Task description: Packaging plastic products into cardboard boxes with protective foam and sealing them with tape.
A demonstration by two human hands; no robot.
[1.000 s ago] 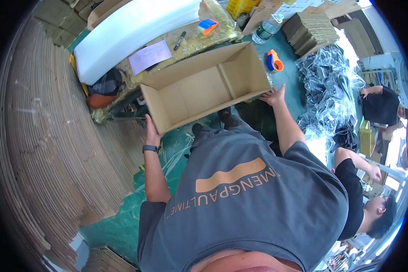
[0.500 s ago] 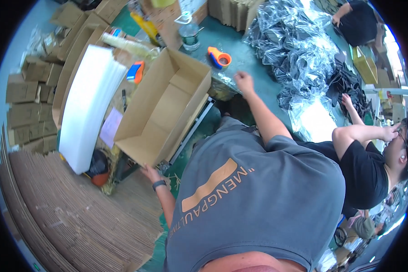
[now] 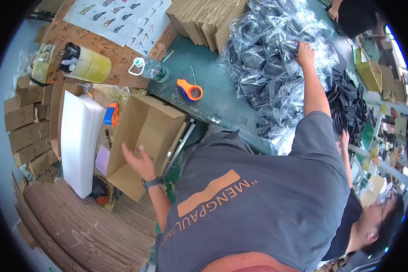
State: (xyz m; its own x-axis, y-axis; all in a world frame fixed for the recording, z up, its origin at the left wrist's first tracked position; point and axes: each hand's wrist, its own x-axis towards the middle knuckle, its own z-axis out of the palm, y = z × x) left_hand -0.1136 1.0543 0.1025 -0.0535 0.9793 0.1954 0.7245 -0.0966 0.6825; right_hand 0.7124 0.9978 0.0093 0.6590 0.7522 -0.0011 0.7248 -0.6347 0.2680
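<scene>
My left hand (image 3: 140, 162) is held over the near end of an open cardboard box (image 3: 145, 122), its fingers spread and nothing in them. Inside the box I see bare brown walls and floor. Stretched far to the right, my right hand (image 3: 305, 54) rests on a big heap of clear plastic bags with dark contents (image 3: 267, 63). Its fingers reach over the bags, slightly apart, and I see no bag gripped in them.
White foam sheets (image 3: 79, 140) stand left of the box, flattened cardboard (image 3: 86, 226) below. On the green table (image 3: 204, 68) are an orange-and-blue tape dispenser (image 3: 190, 90), a plastic bottle (image 3: 152, 70) and stacked cardboard (image 3: 208, 20). A co-worker (image 3: 371, 222) is at the right.
My right hand has moved from the table edge out onto the bag heap. My left hand has let go of the box's near edge and risen over its opening. The view has shifted.
</scene>
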